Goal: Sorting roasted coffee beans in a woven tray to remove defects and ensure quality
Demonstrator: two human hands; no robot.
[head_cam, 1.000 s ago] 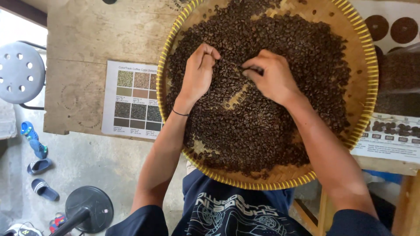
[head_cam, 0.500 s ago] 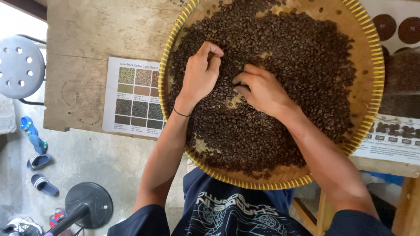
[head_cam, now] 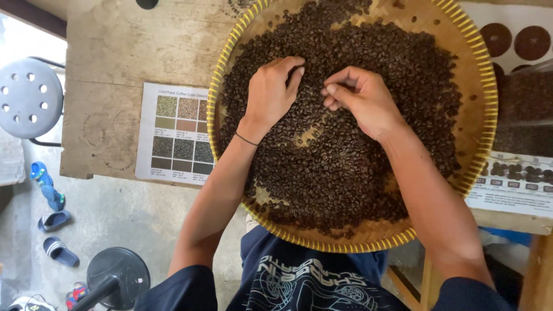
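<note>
Left hand: it lies palm down on the coffee beans, a little left of the tray's middle. The fingers are bent and pressed together, their tips on the beans. It grasps nothing that can be seen.
Right hand: it is just beside the left hand, to its right. The fingertips are drawn together in a pinch just over the beans. Perhaps a bean is between them, but the view is too small to tell.
Wrist band: a thin dark band goes around the left wrist.
Coffee beans: dark brown roasted beans cover most of the tray. They are thick in the middle and on the right, thinner near the rim.
Tray: round, woven, with a yellow rim. It rests on the wooden table, and its near edge reaches out over the table's edge, above the person's dark blue shirt.
Colour chart: a printed sheet with colour squares lies on the table, left of the tray. The rim covers its right edge.
Second sheet: another printed paper lies at the right, partly under the tray.
Stool: grey, round, with holes, at the far left.
Floor: sandals and a black round base are at the near left.
</note>
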